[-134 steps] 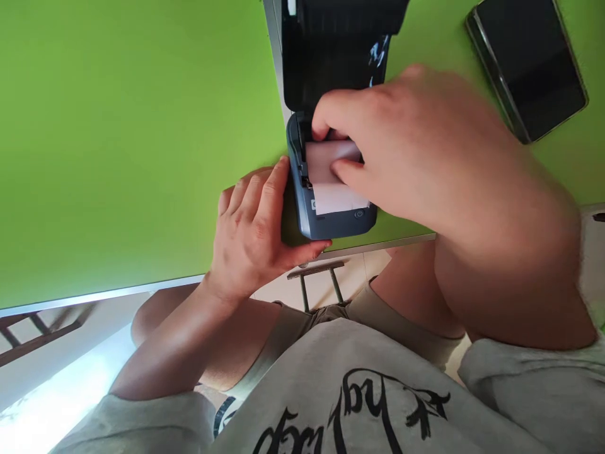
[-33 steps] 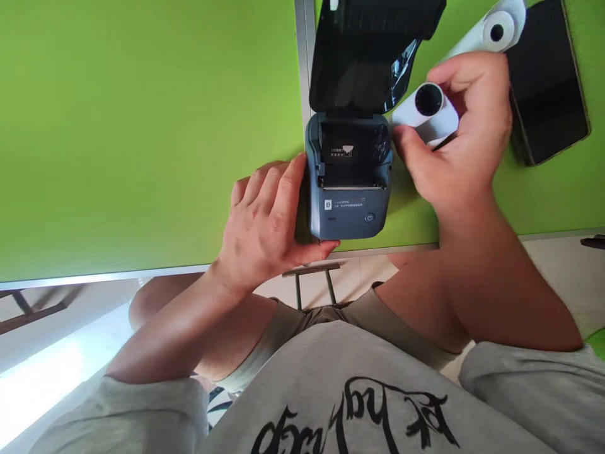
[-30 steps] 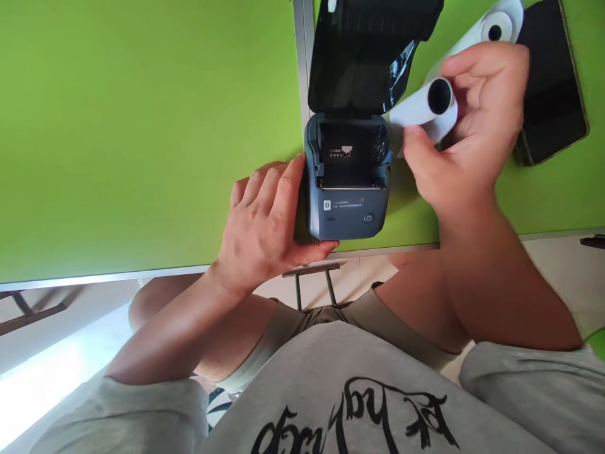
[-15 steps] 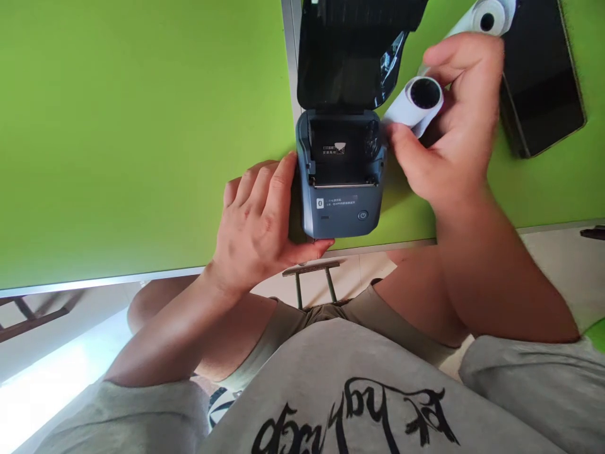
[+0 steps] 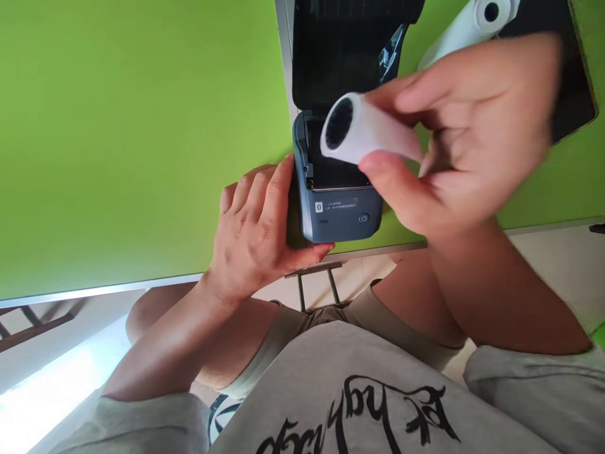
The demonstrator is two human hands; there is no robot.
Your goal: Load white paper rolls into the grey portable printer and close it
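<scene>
A dark blue-grey label printer (image 5: 338, 217) lies near the table's front edge, its black lid (image 5: 338, 63) swung up and away from me. My left hand (image 5: 253, 221) braces it, fingers along its left side and thumb at its front edge. Between the thumb and fingers of my right hand (image 5: 482, 129) is a small white paper roll (image 5: 371, 135) with a dark core. The roll is tilted, its core end facing left, over the printer's open compartment. It hides much of the compartment's middle and right side.
On the right, a longer white roll (image 5: 454, 41) lies beside a dark flat device (image 5: 574, 75), which my right hand partly covers. A metal strip (image 5: 283, 50) runs across the green tabletop (image 5: 142, 139) behind the printer. My legs are under the front edge.
My right hand has carried the paper roll left from beside the printer to over its compartment, turning the core end leftward. My left hand stays at the printer.
</scene>
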